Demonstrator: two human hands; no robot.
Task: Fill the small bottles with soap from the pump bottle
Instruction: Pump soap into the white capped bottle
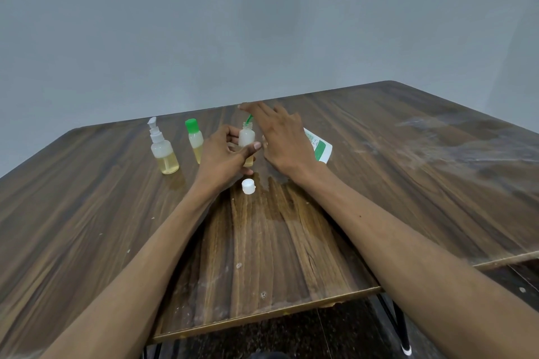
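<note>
Head cam, what I'm seeing: left hand (pixel 224 154) is wrapped around an uncapped small bottle (pixel 246 137), thumb across its front, with some yellow soap at the bottom. Right hand (pixel 280 137) is spread flat on the pump bottle (pixel 319 146), whose green spout (pixel 249 118) sits right over the bottle's mouth. Loose white cap (pixel 248 186) lies at 6 o'clock from it. Out at 9 o'clock stand a green-capped bottle (pixel 194 138) and a spray bottle (pixel 163 151), both partly filled, on the wooden table (pixel 408 169).

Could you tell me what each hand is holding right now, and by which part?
The left hand grips the open small bottle around its lower body. The right hand covers the green pump nozzle; its hold cannot be told.
</note>
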